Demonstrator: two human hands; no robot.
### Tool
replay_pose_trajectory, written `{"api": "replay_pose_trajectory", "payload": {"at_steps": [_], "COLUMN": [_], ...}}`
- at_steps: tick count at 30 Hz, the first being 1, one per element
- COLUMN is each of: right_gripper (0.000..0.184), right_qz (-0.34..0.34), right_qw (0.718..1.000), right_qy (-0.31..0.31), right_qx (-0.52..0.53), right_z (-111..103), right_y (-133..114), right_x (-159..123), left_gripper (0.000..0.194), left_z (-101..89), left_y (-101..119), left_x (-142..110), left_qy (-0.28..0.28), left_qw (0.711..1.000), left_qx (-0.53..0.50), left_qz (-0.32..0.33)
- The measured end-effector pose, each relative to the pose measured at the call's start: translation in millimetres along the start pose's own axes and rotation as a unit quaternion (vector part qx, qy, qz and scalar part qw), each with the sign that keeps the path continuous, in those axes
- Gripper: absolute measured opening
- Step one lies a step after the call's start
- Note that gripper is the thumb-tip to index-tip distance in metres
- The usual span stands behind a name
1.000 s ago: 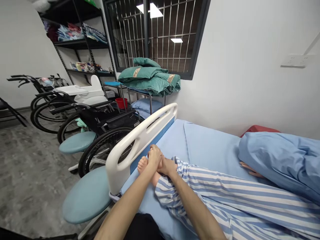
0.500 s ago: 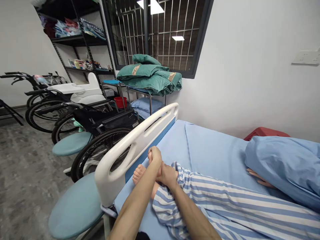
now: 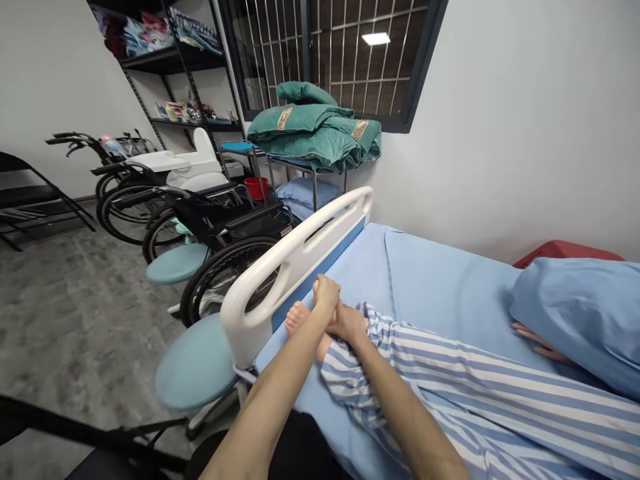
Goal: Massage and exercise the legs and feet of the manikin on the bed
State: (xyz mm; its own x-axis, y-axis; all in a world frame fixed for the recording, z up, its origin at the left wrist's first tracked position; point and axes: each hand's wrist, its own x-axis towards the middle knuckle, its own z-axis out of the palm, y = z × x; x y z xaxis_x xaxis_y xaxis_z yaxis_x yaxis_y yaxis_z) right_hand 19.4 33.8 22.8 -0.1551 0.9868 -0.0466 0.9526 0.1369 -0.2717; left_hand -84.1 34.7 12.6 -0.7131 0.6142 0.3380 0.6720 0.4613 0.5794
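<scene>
Near to far, risk check:

- Striped trousers [image 3: 465,367]: legs flat on the blue sheet [image 3: 430,267], cuffs bunched near the ankles. Slack cloth could ride up or bind if the leg gets lifted.
- Near foot [image 3: 296,318]: toes up, right beside the left forearm. Could get squashed if that forearm drops; cause would be leaning in.
- Far foot [image 3: 316,287]: on the bed at the footboard end, mostly covered by 2 hands. Left hand [image 3: 327,293] wrapped over its front end, right hand [image 3: 351,323] closed around the ankle. Fingertips mostly hidden, can't tell grip pressure. Main risk IMO: ankle over-twisted if 1 hand turns while the other clamps. 2nd: skin slips if the left hold is loose.
- Footboard [image 3: 295,259]: just beyond the left hand, can't tell exact gap. Toes or knuckles could knock it if the foot gets pushed that way.
- Round teal seat [image 3: 197,362]: close to the footboard's near end, trip or bump hazard on a sidestep.
- Wheelchair [image 3: 255,220]: behind the footboard, low risk. Green quilts [image 3: 315,137] piled farther back, could slide only if bumped.
</scene>
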Motion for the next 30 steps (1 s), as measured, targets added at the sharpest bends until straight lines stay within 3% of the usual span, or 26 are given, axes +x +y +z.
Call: {"api": "replay_pose_trajectory", "payload": {"at_steps": [8, 11, 15, 21, 26, 30], "right_gripper": [0.054, 0.055, 0.054, 0.05, 0.048, 0.048], "right_qz": [0.014, 0.017, 0.016, 0.011, 0.013, 0.019], "right_qw": [1.0, 1.0, 1.0, 1.0, 1.0, 1.0], "right_qy": [-0.013, -0.008, 0.002, 0.016, 0.017, 0.02], "right_qx": [-0.014, -0.009, -0.006, 0.002, -0.003, -0.009], "right_z": [-6, -7, -3, 6, 6, 6], "right_y": [-5, -5, -3, 0, 0, 0], "right_x": [-9, -10, -6, 1, 3, 2], "left_gripper": [0.025, 0.03, 0.038, 0.045, 0.049, 0.048], "left_z": [-10.0, -17.0, -22.4, -17.8, -10.9, -3.6], "left_y": [3, 5, 7, 3, -2, -7], "left_x": [3, 3, 1, -1, 0, -2], "left_qy": [-0.006, -0.088, -0.207, -0.09, -0.102, -0.078], "left_qw": [1.0, 0.992, 0.956, 0.975, 0.979, 0.983], "left_qx": [-0.002, 0.066, 0.162, 0.197, 0.175, 0.159], "left_qz": [0.026, 0.054, 0.131, 0.044, 0.033, 0.049]}}
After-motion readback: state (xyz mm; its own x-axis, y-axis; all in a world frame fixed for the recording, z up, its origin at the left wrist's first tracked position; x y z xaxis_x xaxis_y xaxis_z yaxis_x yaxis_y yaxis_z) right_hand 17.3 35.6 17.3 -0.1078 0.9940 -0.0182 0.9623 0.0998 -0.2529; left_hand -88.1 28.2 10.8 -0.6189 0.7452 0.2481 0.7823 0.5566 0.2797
